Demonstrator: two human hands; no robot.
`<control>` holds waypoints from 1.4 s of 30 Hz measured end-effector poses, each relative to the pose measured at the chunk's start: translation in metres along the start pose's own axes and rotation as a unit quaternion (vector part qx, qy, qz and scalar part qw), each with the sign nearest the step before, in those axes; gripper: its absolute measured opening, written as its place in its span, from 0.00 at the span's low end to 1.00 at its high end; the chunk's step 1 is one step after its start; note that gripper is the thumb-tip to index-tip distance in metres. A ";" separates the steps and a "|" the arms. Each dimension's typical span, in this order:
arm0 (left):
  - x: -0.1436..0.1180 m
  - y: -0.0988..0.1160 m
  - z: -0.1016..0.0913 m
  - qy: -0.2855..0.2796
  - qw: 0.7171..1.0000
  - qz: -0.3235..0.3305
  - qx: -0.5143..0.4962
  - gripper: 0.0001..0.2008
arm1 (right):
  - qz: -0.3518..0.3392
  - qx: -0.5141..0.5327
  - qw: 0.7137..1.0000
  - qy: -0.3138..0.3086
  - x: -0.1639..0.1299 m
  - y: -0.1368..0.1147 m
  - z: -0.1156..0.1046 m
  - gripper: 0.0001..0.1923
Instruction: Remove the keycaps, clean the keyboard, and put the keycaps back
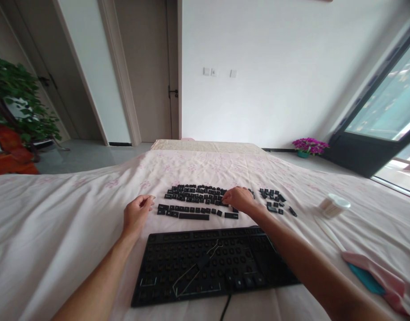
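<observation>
Black keycaps (191,209) lie sorted in rows on the cloth, behind a black keyboard (205,285) whose key positions are mostly bare. My right hand (239,199) is over the right end of these rows, its fingers pinched down at a keycap; the fingertips are partly hidden among the keys. My left hand (138,211) hovers just left of the rows, fingers curled closed, with nothing visible in them. Across the keyboard lies a wire keycap puller (201,261) with a dark handle. A smaller group of keycaps (273,199) sits to the right of my right hand.
A white-lidded tub of cotton swabs (335,205) rests on its side at the right. Nearer me are a brush with a pale handle (332,234) and a pink cloth (375,267) with a teal part. The keyboard's cable (226,307) runs toward me over the patterned tablecloth (91,223).
</observation>
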State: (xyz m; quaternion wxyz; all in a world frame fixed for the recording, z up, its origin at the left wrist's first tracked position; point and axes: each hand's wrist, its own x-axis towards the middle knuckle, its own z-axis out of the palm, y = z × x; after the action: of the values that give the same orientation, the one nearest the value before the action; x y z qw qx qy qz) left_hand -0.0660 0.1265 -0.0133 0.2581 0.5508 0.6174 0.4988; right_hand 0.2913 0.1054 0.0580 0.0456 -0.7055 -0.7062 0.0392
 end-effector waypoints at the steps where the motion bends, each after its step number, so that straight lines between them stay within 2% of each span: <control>1: 0.000 0.000 0.000 0.002 1.000 0.000 0.001 0.21 | 0.001 0.000 1.000 0.004 -0.001 0.000 -0.001 0.09; 4: 0.000 0.001 0.001 0.003 1.000 -0.001 -0.001 0.20 | -0.003 0.015 1.000 0.019 -0.002 -0.004 -0.006 0.10; 7: 0.000 0.002 0.001 0.001 1.000 -0.003 -0.013 0.19 | -0.028 0.038 0.999 0.027 0.000 -0.019 -0.007 0.09; 10: 0.000 0.004 0.001 -0.003 1.000 -0.006 -0.022 0.18 | -0.076 0.062 0.995 0.033 0.005 -0.046 -0.006 0.09; 15: 0.000 0.004 0.001 -0.010 1.000 0.006 -0.014 0.18 | -0.150 0.088 0.985 0.019 0.019 -0.105 0.005 0.09; 19: 0.000 0.003 0.000 -0.024 1.000 0.013 0.001 0.18 | -0.160 0.080 0.984 0.001 0.030 -0.146 0.018 0.09; 23: 0.001 0.002 0.000 -0.031 0.999 0.014 0.010 0.17 | -0.167 0.054 0.984 -0.001 0.036 -0.170 0.026 0.09; 28: 0.002 0.002 0.000 -0.037 0.999 0.015 0.012 0.17 | -0.164 0.048 0.985 -0.007 0.039 -0.180 0.030 0.08; 36: 0.001 0.002 0.000 -0.033 0.999 0.018 0.005 0.16 | -0.160 0.058 0.985 -0.017 0.043 -0.178 0.036 0.09; 42: 0.002 0.000 0.001 -0.031 0.999 0.018 0.000 0.16 | -0.136 0.062 0.989 0.020 0.053 -0.173 0.034 0.09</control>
State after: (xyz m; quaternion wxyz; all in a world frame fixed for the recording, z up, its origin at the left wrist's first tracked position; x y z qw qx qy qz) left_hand -0.0652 0.1289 -0.0133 0.2684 0.5774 0.5987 0.4859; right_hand 0.1156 0.1589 0.0452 0.1078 -0.5991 -0.7910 0.0623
